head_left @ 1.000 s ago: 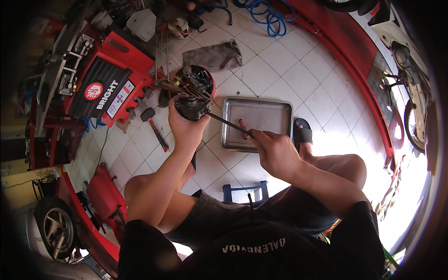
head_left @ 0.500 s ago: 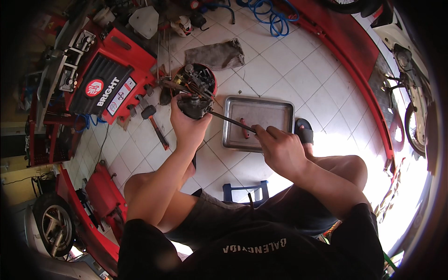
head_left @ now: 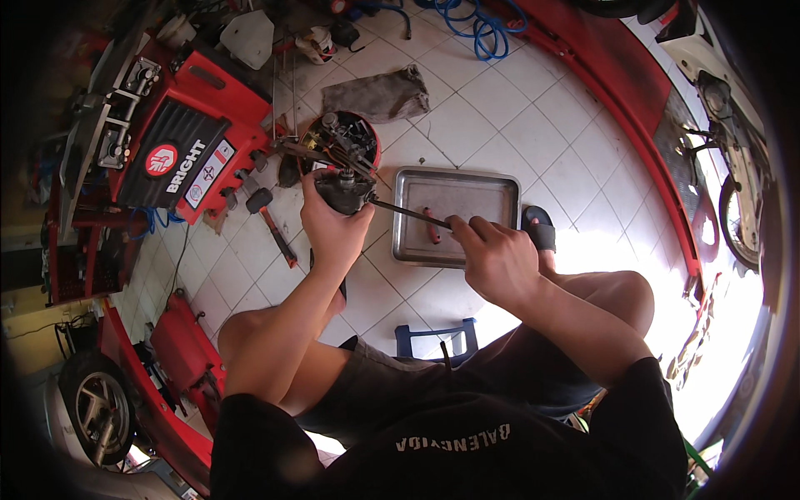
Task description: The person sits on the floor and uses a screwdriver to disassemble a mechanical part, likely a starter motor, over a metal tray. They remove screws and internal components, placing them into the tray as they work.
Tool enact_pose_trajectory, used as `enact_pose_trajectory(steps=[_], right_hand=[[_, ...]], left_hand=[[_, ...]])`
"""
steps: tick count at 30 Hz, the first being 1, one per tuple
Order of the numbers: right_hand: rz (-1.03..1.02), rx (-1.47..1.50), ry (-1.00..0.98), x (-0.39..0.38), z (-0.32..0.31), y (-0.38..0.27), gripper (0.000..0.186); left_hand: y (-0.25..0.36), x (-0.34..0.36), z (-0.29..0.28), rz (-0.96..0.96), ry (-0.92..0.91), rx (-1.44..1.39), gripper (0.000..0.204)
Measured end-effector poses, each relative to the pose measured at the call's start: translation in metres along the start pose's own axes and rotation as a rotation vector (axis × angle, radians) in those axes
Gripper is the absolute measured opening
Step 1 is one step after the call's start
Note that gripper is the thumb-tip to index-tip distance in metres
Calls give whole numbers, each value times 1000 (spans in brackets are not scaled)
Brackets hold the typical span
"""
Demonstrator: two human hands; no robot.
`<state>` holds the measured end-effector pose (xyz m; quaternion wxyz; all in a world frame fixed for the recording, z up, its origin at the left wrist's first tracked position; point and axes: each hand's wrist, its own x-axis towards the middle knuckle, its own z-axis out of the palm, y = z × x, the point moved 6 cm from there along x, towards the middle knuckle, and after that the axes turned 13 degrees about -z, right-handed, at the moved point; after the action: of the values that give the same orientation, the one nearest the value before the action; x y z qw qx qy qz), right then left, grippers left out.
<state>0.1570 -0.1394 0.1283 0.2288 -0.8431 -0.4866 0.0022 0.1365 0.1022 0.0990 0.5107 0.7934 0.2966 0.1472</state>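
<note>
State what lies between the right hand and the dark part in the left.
In the head view, a thin dark rod bridges the stretch from right hand to dark part, passing over the grey tray.

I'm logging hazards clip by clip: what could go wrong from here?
1. The dark rod in the right hand reaches the dark part near the bare left hand; if it slipped, it might scrape the thumb.
2. Only the left hand is seen gripping the part, so a loose grip could let it twist or drop.

A thin dark rod (head_left: pixel 412 212) slants down rightward from a rounded blackish mechanical part (head_left: pixel 340 196).
</note>
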Motion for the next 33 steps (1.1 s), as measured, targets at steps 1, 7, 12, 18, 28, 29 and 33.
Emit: enact_pose_trajectory(steps=[1, 7, 12, 18, 28, 29, 33], right_hand=[[17, 42, -19, 0, 3, 2, 47], [140, 493, 15, 1, 10, 7, 25], [321, 808, -80, 3, 13, 5, 14], [367, 974, -139, -1, 15, 3, 15], [132, 480, -10, 0, -4, 8, 18], [162, 561, -27, -1, -3, 8, 17], [303, 855, -37, -6, 8, 10, 16]], left_hand=[[-2, -1, -1, 9, -5, -18, 58], [7, -3, -3, 85, 3, 20, 59], [4, -3, -5, 157, -2, -11, 61], [6, -4, -4, 144, -30, -80, 64], [11, -6, 3, 95, -69, -29, 60], [12, -6, 3, 83, -75, -65, 60], [25, -8, 1, 172, -51, -92, 63]])
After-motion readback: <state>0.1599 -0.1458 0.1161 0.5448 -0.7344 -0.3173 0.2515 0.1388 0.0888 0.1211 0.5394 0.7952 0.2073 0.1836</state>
